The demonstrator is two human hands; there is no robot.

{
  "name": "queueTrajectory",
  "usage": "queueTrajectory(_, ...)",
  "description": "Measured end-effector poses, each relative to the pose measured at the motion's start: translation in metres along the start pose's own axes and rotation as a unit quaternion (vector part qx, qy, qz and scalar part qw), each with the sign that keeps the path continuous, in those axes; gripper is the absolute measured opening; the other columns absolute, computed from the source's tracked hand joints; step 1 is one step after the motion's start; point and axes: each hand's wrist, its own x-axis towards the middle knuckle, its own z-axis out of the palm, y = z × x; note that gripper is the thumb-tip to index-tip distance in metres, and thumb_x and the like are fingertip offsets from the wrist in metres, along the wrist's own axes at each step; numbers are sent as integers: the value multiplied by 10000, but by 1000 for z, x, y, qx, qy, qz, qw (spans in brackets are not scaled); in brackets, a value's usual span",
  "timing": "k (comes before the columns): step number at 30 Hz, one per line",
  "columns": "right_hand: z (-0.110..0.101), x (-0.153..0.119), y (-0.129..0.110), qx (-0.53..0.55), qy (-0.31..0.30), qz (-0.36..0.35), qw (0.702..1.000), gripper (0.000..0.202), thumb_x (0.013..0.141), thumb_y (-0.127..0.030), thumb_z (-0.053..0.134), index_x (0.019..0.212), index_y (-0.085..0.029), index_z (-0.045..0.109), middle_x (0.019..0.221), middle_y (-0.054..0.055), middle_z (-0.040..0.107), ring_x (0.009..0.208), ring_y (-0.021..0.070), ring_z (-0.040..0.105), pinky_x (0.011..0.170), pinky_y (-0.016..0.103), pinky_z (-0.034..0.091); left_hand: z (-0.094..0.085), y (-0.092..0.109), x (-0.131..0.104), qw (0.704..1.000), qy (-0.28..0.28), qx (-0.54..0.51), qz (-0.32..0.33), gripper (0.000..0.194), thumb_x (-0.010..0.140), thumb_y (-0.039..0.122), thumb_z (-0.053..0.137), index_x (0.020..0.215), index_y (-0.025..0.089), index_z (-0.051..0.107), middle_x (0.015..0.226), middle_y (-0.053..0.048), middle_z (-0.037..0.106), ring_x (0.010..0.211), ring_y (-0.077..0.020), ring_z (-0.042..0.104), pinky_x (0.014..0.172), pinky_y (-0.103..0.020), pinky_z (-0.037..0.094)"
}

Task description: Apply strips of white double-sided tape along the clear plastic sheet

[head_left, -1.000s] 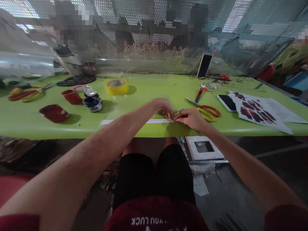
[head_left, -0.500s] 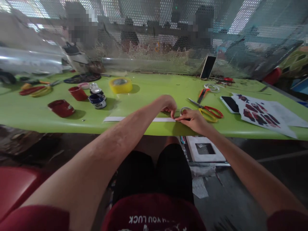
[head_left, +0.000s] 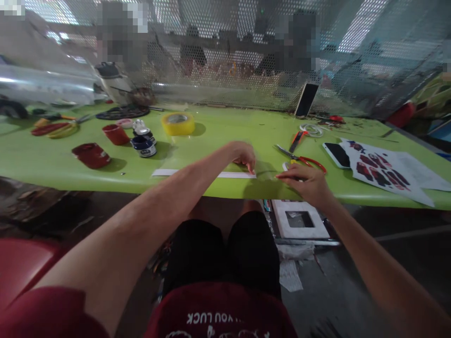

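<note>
A thin white strip [head_left: 238,175] lies along the table near its front edge, and my left forearm crosses over its middle. My left hand [head_left: 244,157] is curled, its fingertips pressed on the strip's right end. To the right, my right hand [head_left: 305,182] is closed in a pinch just above the table, apart from the strip. A small whitish ring like a tape roll [head_left: 285,166] shows behind its fingers and seems held in it. Just behind that hand lie scissors [head_left: 312,163] with red and yellow handles, the yellow one mostly hidden.
A yellow tape roll [head_left: 178,124], red cups [head_left: 91,155] and a dark blue paint jar [head_left: 144,146] stand on the left. An orange cutter [head_left: 298,141], a phone [head_left: 336,155] and a printed sheet [head_left: 382,171] lie on the right. A perforated screen [head_left: 229,89] rises behind the table.
My right hand has moved right, away from the strip's end, and the whitish ring has shifted right with it. My left hand stays on the strip.
</note>
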Motion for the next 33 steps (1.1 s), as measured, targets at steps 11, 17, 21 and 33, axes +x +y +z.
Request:
queueTrajectory(11,17,-47,-56,48,-36,58,997,342,1004,-292,512,1276,-298,720,891,11,771,764,145,677,726,272,559,76,5,-150,968,200,-109,110,184,1027,273,531,1152,187,634,1108,-52,695,1012,-151,666,894,-298,562)
queueTrajectory(17,53,-87,-89,52,-94,0,994,474,1018,-187,470,1444,-373,561,1259,-3,733,1042,123,685,912,262,544,116,7,-179,949,279,-66,130,164,1031,259,504,1110,191,630,1052,-66,665,984,-178,623,867,-318,549)
queueTrajectory(21,61,-107,-88,61,-64,99,991,401,1018,-279,498,1394,-345,621,1058,5,774,740,105,661,771,234,560,97,-2,-142,943,310,57,106,208,1009,208,494,1135,157,652,1130,-117,642,1118,-277,528,994,-463,459)
queueTrajectory(33,90,-142,-73,146,-68,271,949,456,983,-446,501,1355,-251,678,670,-12,605,627,145,554,630,261,481,90,1,-100,936,235,248,82,441,1055,415,390,1460,282,503,1288,-100,569,1155,-314,462,947,-489,405)
